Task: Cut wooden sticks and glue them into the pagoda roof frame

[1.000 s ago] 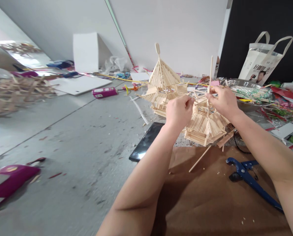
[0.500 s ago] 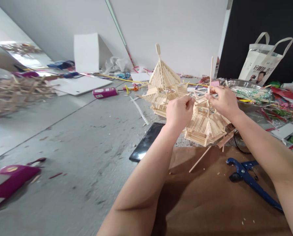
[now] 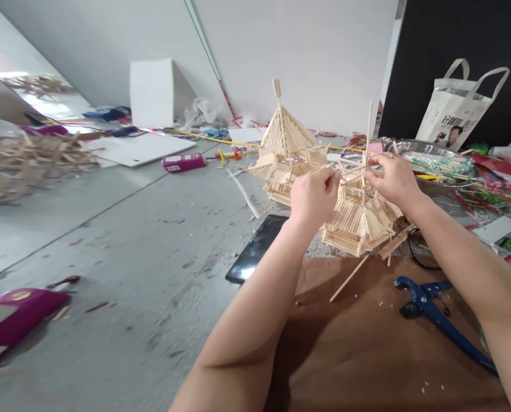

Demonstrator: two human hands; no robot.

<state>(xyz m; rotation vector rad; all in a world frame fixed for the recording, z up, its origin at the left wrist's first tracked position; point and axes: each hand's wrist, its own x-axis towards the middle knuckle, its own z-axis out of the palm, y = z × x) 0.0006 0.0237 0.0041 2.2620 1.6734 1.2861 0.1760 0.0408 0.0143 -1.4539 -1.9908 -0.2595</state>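
Observation:
A thin wooden stick [image 3: 353, 171] runs roughly level between my two hands, above the nearer stick-built pagoda model [image 3: 362, 220]. My left hand [image 3: 314, 195] is closed in a pinch at the stick's left end. Thumb and fingers of my right hand [image 3: 395, 178] pinch its other end, close beside an upright stick [image 3: 370, 129] that rises from the model. This model has a sloping tiered roof of pale sticks. Behind it to the left stands a second pagoda model [image 3: 285, 137] with a pointed top, partly hidden by my left hand.
A black phone [image 3: 255, 249] lies by my left forearm. Blue cutters [image 3: 438, 320] rest on the brown board [image 3: 358, 349]. Purple glue guns [image 3: 26, 312] lie left. A metal bowl [image 3: 435, 177] of packaged sticks and a white bag [image 3: 456, 111] stand right; a stick pile [image 3: 32, 166] sits far left.
My right hand has shifted slightly right and down from the upright stick, its fingers now on the level stick's end. My left hand has barely moved.

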